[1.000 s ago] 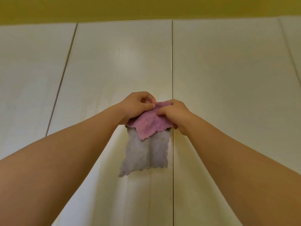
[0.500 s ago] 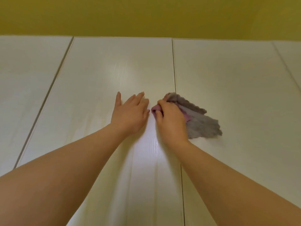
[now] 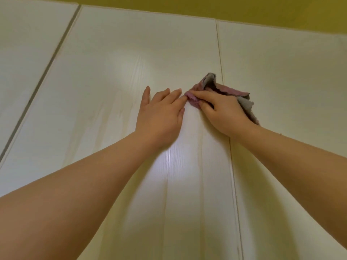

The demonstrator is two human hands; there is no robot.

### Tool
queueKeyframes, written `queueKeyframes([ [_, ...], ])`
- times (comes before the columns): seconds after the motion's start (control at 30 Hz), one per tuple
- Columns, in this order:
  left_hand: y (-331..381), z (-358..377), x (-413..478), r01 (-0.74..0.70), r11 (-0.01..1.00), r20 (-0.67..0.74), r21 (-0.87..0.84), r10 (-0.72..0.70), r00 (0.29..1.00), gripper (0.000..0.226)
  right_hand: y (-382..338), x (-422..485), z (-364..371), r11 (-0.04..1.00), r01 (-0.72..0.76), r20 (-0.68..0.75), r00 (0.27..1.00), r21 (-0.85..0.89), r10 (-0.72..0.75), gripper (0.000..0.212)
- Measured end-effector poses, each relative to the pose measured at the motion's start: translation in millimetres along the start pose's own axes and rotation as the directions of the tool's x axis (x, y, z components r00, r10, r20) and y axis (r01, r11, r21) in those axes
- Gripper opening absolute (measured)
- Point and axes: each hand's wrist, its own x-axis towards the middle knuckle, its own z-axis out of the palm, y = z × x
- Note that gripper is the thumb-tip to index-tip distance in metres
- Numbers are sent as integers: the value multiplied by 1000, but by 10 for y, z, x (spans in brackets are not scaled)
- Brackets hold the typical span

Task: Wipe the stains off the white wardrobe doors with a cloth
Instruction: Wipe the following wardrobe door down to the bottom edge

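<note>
The right hand (image 3: 225, 113) grips the bunched cloth (image 3: 208, 85) (pink and grey) against the wardrobe door (image 3: 116, 62); the left hand (image 3: 161, 115) rests flat beside it, fingers straight.

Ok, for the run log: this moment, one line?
phase: wiping | right hand: grips cloth on wardrobe doors | left hand: flat on doors

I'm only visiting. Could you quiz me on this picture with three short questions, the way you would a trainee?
1. True or false: the left hand lies flat on the door, gripping nothing.
2. Which hand grips the cloth? A. left hand B. right hand C. neither
3. Fill in: the wall above the doors is ____.

Key: 1 true; 2 B; 3 yellow.
</note>
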Motion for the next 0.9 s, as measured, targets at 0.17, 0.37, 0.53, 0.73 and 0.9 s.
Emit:
queueKeyframes([
  [0.17,-14,-41,14,-6,1000,60,27,4,998,47,-44,150,59,995,-88,-62,994,-46,85,40],
  [0.37,-222,-179,-120,-102,993,144,51,94,985,50,42,-69,-117,996,-21,82,997,87,14,38],
  [0.53,-411,-214,-331,-2,999,86,54,-3,996,55,-136,-159,106,999,-24,-1,1000,-37,24,46],
  [0.73,-416,-332,-355,48,993,162,105,-64,985,55,-31,-43,88,987,-110,-22,993,121,113,42],
  [0.9,-422,-367,-434,30,992,328,126,-71,942,57,-287,-206,384,995,96,43,994,7,-97,44],
])
